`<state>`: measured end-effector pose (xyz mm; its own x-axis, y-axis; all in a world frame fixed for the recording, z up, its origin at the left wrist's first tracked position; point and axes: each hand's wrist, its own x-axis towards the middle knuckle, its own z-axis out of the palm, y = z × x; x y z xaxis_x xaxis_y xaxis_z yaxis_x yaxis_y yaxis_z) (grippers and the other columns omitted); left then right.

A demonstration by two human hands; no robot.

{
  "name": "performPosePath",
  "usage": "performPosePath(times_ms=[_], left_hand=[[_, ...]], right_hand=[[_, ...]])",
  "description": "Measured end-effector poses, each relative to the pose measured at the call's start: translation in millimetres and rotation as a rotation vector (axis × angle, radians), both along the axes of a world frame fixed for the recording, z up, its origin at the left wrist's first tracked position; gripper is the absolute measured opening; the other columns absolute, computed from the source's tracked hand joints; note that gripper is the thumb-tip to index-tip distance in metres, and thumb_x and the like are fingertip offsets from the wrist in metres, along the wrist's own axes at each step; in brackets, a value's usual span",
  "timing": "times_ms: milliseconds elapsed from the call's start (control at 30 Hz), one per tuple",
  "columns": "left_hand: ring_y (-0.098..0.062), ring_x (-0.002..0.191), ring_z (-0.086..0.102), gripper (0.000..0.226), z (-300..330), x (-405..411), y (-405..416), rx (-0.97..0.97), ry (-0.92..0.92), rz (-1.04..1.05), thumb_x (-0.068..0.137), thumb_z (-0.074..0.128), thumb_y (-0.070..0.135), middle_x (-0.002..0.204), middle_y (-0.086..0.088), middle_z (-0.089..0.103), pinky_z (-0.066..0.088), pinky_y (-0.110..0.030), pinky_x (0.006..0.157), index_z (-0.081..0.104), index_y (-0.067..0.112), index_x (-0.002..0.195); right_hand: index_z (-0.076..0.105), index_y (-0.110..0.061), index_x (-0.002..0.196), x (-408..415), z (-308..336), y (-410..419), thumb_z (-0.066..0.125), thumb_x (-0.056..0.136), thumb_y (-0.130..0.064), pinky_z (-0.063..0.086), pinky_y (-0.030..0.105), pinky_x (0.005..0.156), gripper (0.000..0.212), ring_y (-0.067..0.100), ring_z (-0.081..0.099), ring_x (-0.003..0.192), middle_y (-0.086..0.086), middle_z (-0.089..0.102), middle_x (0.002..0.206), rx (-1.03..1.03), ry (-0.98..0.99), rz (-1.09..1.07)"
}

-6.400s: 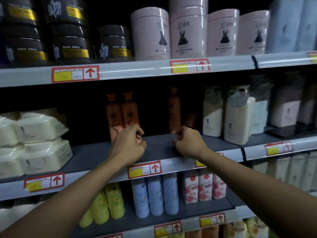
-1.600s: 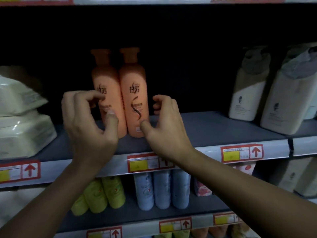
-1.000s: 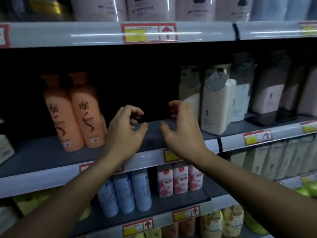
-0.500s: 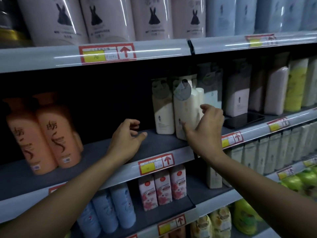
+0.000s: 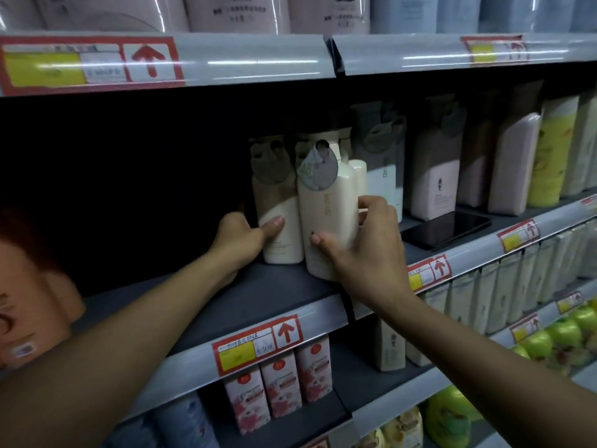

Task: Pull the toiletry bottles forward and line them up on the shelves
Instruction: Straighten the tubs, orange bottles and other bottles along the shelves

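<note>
Two cream pump bottles with round tags stand side by side on the dark middle shelf [image 5: 265, 295]. My left hand [image 5: 240, 239] grips the left cream bottle [image 5: 276, 202] low on its left side, thumb across its front. My right hand [image 5: 361, 250] is wrapped around the lower part of the right cream bottle [image 5: 326, 205], which stands a little further forward. A smaller white bottle [image 5: 359, 176] is tucked just behind it. An orange bottle [image 5: 35, 286] sits at the far left edge of the same shelf.
A black phone [image 5: 447, 229] lies flat on the shelf right of my right hand. Pink [image 5: 436, 185] and yellow [image 5: 549, 156] bottles stand further right. The shelf above holds pink canisters [image 5: 239, 11]. Below are small pink-flowered bottles [image 5: 281, 383] and green bottles [image 5: 562, 337].
Both hands left the orange bottles and moved right along the shelf. My right hand closed on the right cream bottle, then my left hand took hold of the left one.
</note>
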<state>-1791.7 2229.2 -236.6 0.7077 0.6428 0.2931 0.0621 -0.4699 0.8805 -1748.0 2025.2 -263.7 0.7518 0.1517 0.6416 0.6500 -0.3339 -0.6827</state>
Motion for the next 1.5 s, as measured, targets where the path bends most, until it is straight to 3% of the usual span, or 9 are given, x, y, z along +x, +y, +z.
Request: performPosePath(times_ms=[200,267,333,467,567,833,1100,1367,1500], left_hand=[[-0.003,0.068,0.067,0.021,2,-8,7,-0.049,-0.05,-0.074,0.083,0.086,0.023,0.082,0.002,0.071,0.055,-0.015,0.056,0.068,0.012,0.084],[-0.013,0.083,0.074,0.029,5,-15,3,-0.039,-0.077,-0.1,0.082,0.088,0.021,0.095,-0.005,0.076,0.063,-0.027,0.073,0.071,0.008,0.101],[-0.02,0.095,0.075,0.038,5,-25,3,-0.044,-0.114,-0.125,0.081,0.088,0.017,0.107,-0.007,0.077,0.063,-0.041,0.086,0.069,0.011,0.113],[-0.02,0.1,0.073,0.052,3,-52,3,-0.029,-0.13,-0.118,0.083,0.085,0.012,0.113,-0.006,0.073,0.062,-0.041,0.088,0.059,0.008,0.128],[-0.025,0.108,0.069,0.053,1,-80,9,0.03,-0.125,-0.081,0.082,0.086,0.017,0.119,-0.007,0.07,0.059,-0.05,0.095,0.056,0.018,0.126],[-0.015,0.101,0.069,0.056,-2,-152,28,0.123,-0.14,0.064,0.081,0.087,0.022,0.11,0.005,0.07,0.06,-0.046,0.093,0.056,0.025,0.127],[-0.018,0.106,0.068,0.062,-1,-172,26,0.174,-0.116,0.22,0.082,0.086,0.032,0.121,0.002,0.07,0.059,-0.044,0.092,0.053,0.026,0.134],[-0.026,0.107,0.069,0.051,-2,-154,41,0.207,-0.07,0.314,0.081,0.085,0.038,0.121,-0.005,0.07,0.059,-0.048,0.089,0.053,0.02,0.117],[-0.032,0.108,0.066,0.05,-1,-143,54,0.211,-0.016,0.362,0.083,0.084,0.042,0.122,-0.011,0.068,0.057,-0.047,0.091,0.054,0.015,0.112]], right_hand=[[0.045,-0.028,0.13,-3,-3,0,0.08,0.074,-0.06,0.055,0.048,0.089,0.073,0.019,0.06,0.106,-0.005,0.052,0.12,-0.024,-0.031,-0.059],[0.048,-0.027,0.13,-6,0,-1,0.08,0.075,-0.061,0.055,0.047,0.089,0.072,0.019,0.062,0.105,-0.004,0.055,0.12,-0.053,-0.045,-0.062],[0.051,-0.026,0.13,-10,3,-1,0.08,0.075,-0.06,0.055,0.046,0.089,0.071,0.017,0.061,0.105,-0.004,0.058,0.119,-0.086,-0.05,-0.052],[0.052,-0.026,0.131,-22,7,5,0.078,0.078,-0.059,0.054,0.046,0.092,0.067,0.017,0.059,0.11,-0.005,0.06,0.12,-0.136,-0.059,-0.018],[0.052,-0.028,0.132,-31,9,11,0.075,0.081,-0.059,0.053,0.046,0.092,0.064,0.017,0.059,0.111,-0.004,0.061,0.121,-0.17,-0.068,-0.013],[0.056,-0.029,0.132,-59,15,35,0.074,0.083,-0.056,0.054,0.039,0.088,0.059,0.018,0.062,0.109,-0.003,0.065,0.123,-0.216,-0.086,0.092],[0.054,-0.029,0.136,-71,19,70,0.072,0.083,-0.056,0.058,0.049,0.092,0.063,0.021,0.064,0.115,-0.001,0.066,0.13,-0.247,-0.075,0.241],[0.052,-0.024,0.137,-51,14,96,0.076,0.085,-0.047,0.06,0.044,0.091,0.062,0.019,0.064,0.116,-0.001,0.064,0.133,-0.23,-0.045,0.338],[0.055,-0.023,0.127,-37,13,110,0.076,0.084,-0.051,0.06,0.046,0.088,0.056,0.018,0.065,0.11,0.0,0.065,0.126,-0.229,-0.03,0.326]])
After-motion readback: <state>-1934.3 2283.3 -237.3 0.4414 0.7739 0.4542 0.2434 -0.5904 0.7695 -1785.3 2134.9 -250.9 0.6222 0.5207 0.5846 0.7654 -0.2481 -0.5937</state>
